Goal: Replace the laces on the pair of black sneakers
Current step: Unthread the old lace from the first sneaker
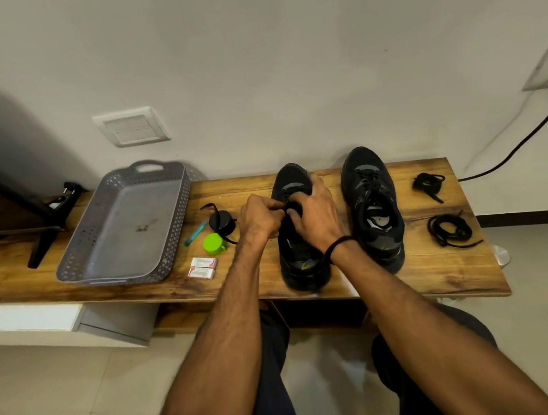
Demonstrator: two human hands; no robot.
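Worktop (426,275), wood, long, set against a wall. Held sneaker (302,266), black, upright at the worktop's middle, toe to the far edge, heel at the near edge. Left hand (260,217): fingers curled tight, pinching a black lace (285,203) at the sneaker's throat. Right hand (315,216): fingers curled over the throat of the same sneaker and gripping it, thumb and forefinger at the lace, just beside the left hand; a black band (339,244) on the wrist. Other sneaker (373,209), black, laced, upright just to the right, parallel, untouched. Two lace bundles, black, towards the right end: far bundle (428,183) near the far edge, near bundle (451,230) nearer the front, the two apart. Basket (119,278), grey, perforated, left of middle. Between basket and held sneaker: black disc (221,222) with a cord, green cap (214,244) just in front of it, teal stick (195,233) beside the basket, two small white boxes (202,267) side by side towards the near edge. Black stand (44,232) at the left end.
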